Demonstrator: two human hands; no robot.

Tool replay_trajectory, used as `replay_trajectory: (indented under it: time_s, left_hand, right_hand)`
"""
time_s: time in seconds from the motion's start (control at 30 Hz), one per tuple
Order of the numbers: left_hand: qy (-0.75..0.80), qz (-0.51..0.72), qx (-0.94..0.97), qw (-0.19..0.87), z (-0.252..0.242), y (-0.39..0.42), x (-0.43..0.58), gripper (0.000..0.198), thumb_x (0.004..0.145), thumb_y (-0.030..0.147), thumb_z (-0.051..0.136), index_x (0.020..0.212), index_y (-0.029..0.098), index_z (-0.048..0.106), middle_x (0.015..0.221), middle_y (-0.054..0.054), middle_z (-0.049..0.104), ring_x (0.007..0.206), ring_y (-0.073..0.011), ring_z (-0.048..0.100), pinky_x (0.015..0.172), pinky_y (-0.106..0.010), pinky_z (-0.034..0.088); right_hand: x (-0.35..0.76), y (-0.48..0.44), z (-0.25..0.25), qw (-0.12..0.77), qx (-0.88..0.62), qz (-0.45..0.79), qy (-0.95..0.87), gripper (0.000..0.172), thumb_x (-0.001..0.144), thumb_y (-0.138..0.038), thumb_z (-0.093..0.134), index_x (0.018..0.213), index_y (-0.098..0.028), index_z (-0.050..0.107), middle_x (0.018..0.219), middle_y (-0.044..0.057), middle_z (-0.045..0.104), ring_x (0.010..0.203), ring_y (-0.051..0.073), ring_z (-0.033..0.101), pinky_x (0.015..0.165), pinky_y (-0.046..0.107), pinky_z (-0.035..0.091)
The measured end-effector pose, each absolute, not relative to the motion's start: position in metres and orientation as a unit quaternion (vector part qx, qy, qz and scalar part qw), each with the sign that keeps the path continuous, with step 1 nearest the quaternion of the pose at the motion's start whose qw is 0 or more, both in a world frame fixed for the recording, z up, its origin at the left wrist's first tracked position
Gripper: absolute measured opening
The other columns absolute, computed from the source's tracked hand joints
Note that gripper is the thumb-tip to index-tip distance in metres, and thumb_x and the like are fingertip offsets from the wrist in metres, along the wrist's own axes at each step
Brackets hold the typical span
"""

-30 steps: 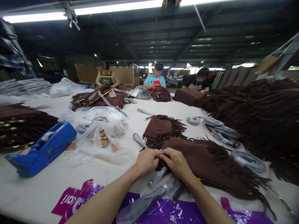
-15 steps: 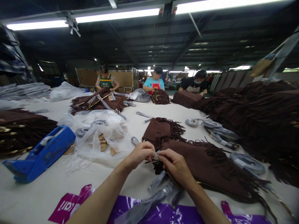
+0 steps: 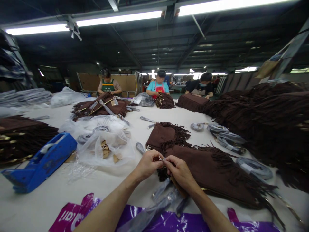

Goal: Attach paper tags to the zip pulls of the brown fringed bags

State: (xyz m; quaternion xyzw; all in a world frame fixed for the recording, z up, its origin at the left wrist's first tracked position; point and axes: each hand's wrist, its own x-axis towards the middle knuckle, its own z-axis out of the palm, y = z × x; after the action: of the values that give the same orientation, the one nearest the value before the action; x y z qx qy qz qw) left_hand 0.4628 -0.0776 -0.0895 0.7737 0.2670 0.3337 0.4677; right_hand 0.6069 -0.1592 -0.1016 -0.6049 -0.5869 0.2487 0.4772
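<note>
My left hand and my right hand meet in front of me, thumbs and forefingers pinched together. Between the fingertips shows a small pale piece, too small to name. Below my right palm hangs a brown card-like strip, partly covered by the hand. Just behind and to the right of my hands lies a brown fringed suede-like bag. Another brown fringed bag lies beyond it. Grey plastic-wrapped straps lie below my hands, over purple plastic film.
On the left stand a blue tape dispenser and a clear plastic bag with brown tags. Coiled wrapped straps lie at right, before a tall pile of brown fringed bags. Several people work across the white table.
My left hand has turned and come slightly right. The greyish piece at my fingertips shows less, and the brown strip under my right hand shows more. The view has shifted a little.
</note>
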Motion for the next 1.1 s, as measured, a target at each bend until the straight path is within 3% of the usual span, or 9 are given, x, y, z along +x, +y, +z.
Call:
replay_trajectory:
  time_s: [0.17, 0.33, 0.6, 0.8, 1.1]
  left_hand:
    - [0.255, 0.355, 0.818, 0.374, -0.094, -0.079, 0.464, 0.008, 0.072, 0.014, 0.061, 0.07, 0.014, 0.069, 0.07, -0.002, 0.062, 0.07, -0.0136, 0.055, 0.065, -0.023, 0.04]
    - [0.263, 0.339, 0.815, 0.389, -0.094, -0.079, 0.463, 0.012, 0.07, 0.01, 0.057, 0.07, 0.014, 0.068, 0.069, -0.002, 0.062, 0.069, -0.0138, 0.055, 0.065, -0.023, 0.041]
    - [0.269, 0.335, 0.821, 0.377, -0.103, -0.076, 0.466, 0.009, 0.073, 0.019, 0.062, 0.065, 0.015, 0.063, 0.068, -0.001, 0.059, 0.067, -0.0131, 0.053, 0.061, -0.022, 0.039]
    - [0.273, 0.333, 0.842, 0.325, -0.109, -0.076, 0.472, 0.012, 0.07, 0.01, 0.055, 0.059, 0.015, 0.057, 0.066, 0.0, 0.056, 0.067, -0.0127, 0.052, 0.063, -0.023, 0.038]
    - [0.296, 0.301, 0.823, 0.379, -0.108, -0.075, 0.469, 0.005, 0.063, 0.015, 0.052, 0.061, 0.015, 0.057, 0.061, 0.002, 0.054, 0.061, -0.0113, 0.049, 0.055, -0.021, 0.035]
  right_hand:
    - [0.607, -0.16, -0.101, 0.468, -0.613, 0.226, -0.595, 0.032, 0.087, -0.041, 0.047, 0.062, -0.021, 0.053, 0.052, -0.004, 0.053, 0.052, 0.014, 0.051, 0.056, 0.025, 0.04]
    - [0.608, -0.16, -0.103, 0.464, -0.612, 0.22, -0.602, 0.031, 0.087, -0.039, 0.047, 0.062, -0.022, 0.053, 0.052, -0.003, 0.054, 0.053, 0.014, 0.053, 0.055, 0.025, 0.041]
    - [0.609, -0.159, -0.106, 0.466, -0.613, 0.237, -0.592, 0.032, 0.089, -0.042, 0.047, 0.064, -0.022, 0.052, 0.052, -0.004, 0.056, 0.051, 0.014, 0.052, 0.054, 0.024, 0.041]
    - [0.607, -0.159, -0.106, 0.462, -0.619, 0.217, -0.597, 0.03, 0.088, -0.039, 0.048, 0.064, -0.023, 0.051, 0.052, -0.004, 0.055, 0.052, 0.015, 0.053, 0.055, 0.025, 0.041]
    - [0.608, -0.156, -0.107, 0.452, -0.622, 0.22, -0.601, 0.029, 0.088, -0.039, 0.047, 0.065, -0.022, 0.053, 0.052, -0.004, 0.055, 0.051, 0.014, 0.053, 0.054, 0.025, 0.041]
